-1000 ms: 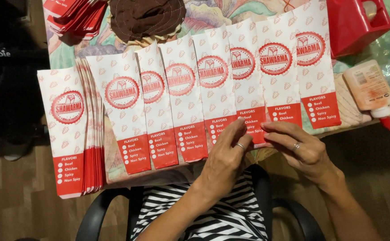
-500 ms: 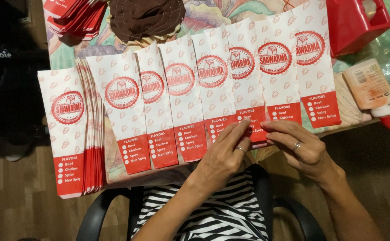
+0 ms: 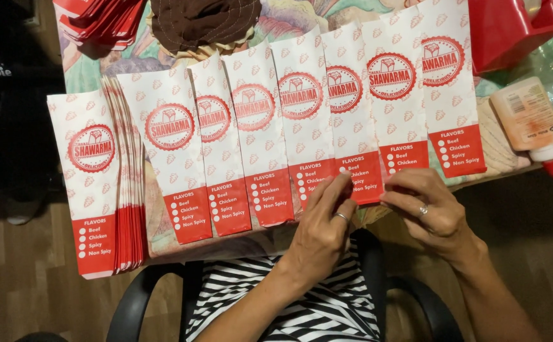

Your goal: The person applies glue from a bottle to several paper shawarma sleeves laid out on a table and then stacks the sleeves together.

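A row of several white-and-red paper bags (image 3: 254, 133) lies overlapping along the table's near edge, red ends toward me. My left hand (image 3: 322, 229), a ring on one finger, pinches the lower red end of one bag (image 3: 354, 130) right of the middle. My right hand (image 3: 429, 209), also ringed, grips the same bottom edge from the right, fingers curled over it. The two hands sit close together, almost touching, at the table's front edge.
A thick stack of the same bags (image 3: 102, 190) lies at the left. An orange glue bottle (image 3: 528, 120) lies at the right, a red plastic container (image 3: 510, 25) behind it. A brown cloth (image 3: 200, 22) and a pile of red bags (image 3: 102, 19) sit at the back. Black chair arms frame my striped lap.
My left hand's fingers have crept up and to the right along the bag's bottom edge, closer to my right hand. The right hand has barely moved.
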